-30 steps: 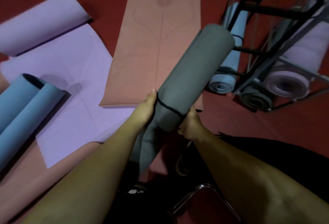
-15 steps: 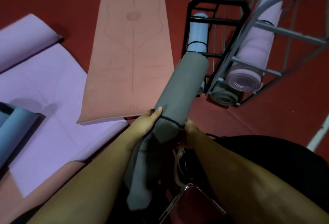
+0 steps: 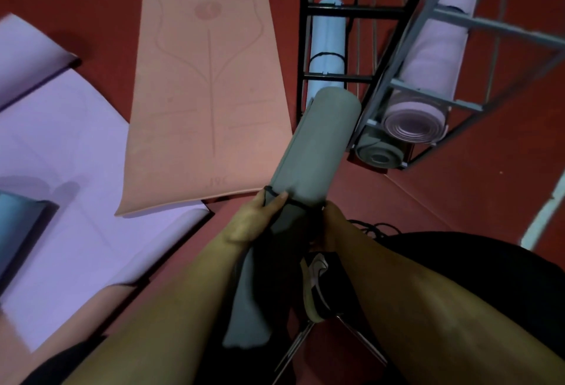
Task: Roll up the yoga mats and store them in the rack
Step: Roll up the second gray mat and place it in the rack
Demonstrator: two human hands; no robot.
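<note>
From my head cam: I've got the rolled grey mat [image 3: 318, 146] in both hands, tilted up with its far end just in front of the rack [image 3: 360, 11]. My left hand [image 3: 256, 219] has its grip wrapped round the roll by the black band [image 3: 275, 193], and my right hand [image 3: 331, 222] grips the other side. The peach mat [image 3: 208, 78] and purple mat [image 3: 76, 201] lie flat on the floor.

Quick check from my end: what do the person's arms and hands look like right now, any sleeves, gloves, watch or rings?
Both forearms are bare as far up as the head view shows. The left hand and right hand wear no gloves. No watch, bracelet or ring is visible, though the dim light could hide small items.
</note>
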